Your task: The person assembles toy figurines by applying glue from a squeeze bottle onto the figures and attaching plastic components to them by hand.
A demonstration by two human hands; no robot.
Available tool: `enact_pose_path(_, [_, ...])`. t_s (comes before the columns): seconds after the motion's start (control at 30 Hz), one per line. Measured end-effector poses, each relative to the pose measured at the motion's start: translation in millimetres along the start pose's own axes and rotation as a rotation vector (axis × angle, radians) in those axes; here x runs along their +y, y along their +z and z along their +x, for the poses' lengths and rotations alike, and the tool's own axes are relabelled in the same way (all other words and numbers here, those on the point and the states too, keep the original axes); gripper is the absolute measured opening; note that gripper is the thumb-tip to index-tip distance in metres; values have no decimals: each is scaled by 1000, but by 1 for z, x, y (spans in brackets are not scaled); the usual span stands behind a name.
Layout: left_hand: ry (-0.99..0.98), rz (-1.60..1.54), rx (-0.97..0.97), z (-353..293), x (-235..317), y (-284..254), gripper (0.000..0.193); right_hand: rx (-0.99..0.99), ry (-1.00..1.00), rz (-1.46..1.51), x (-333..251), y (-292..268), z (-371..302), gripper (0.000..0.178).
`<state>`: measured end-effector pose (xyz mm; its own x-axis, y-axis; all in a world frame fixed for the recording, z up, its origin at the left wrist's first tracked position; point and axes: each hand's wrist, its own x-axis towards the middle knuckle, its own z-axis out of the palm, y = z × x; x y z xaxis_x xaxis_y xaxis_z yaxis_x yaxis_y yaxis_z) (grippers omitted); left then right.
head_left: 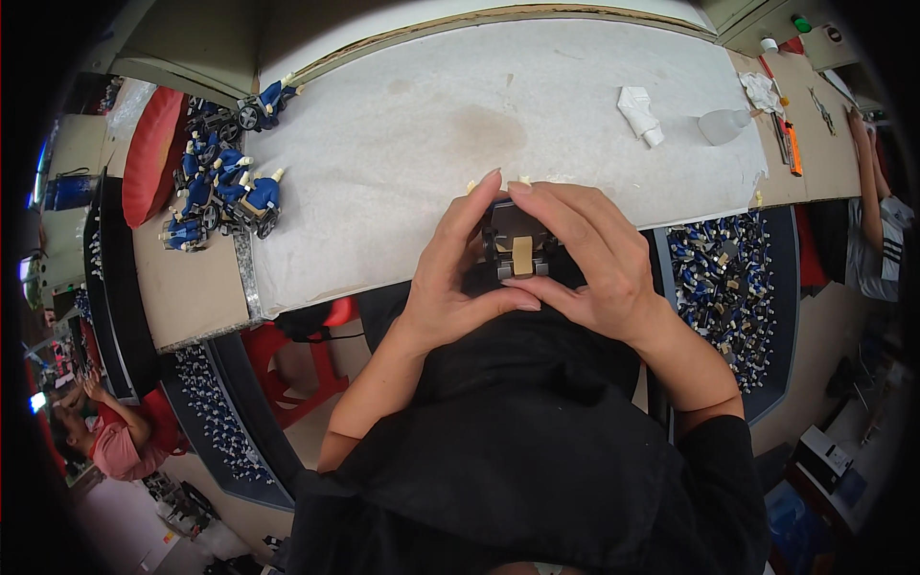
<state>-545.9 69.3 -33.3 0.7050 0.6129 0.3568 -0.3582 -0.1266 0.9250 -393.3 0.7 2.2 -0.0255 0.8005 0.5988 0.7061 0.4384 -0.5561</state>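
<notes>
The left hand (448, 278) and right hand (604, 264) hold a toy (522, 255) between fingers and thumbs, at the near edge of the surface (383, 172). Blue figures (228, 182) (some with black wheels) crowd the left edge; a tissue (639, 115) lies toward the right.

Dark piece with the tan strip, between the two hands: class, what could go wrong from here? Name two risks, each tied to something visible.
The left hand and right hand hold the dark piece by the near edge of the white-covered table; if the grip slips, it might drop past that edge.

The blue figures sit crowded together at left, so a knock could topple some.
</notes>
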Motion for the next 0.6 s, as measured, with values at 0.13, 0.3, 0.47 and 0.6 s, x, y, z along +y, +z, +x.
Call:
enact_pose_path(0.13, [-62,118,-31,-1,0,-3,90,11,8,-41,2,2,-4,66])
enact_pose_path(0.3, [-70,166,-54,-2,-2,-4,92,54,-5,-48,2,6,-4,65])
enact_pose_path(0.47, [28,169,57,1,-4,1,84,55,5,-41,1,7,-3,65])
enact_pose_path(0.6, [34,190,47,1,-4,-1,83,65,26,-37,-1,7,-3,65])
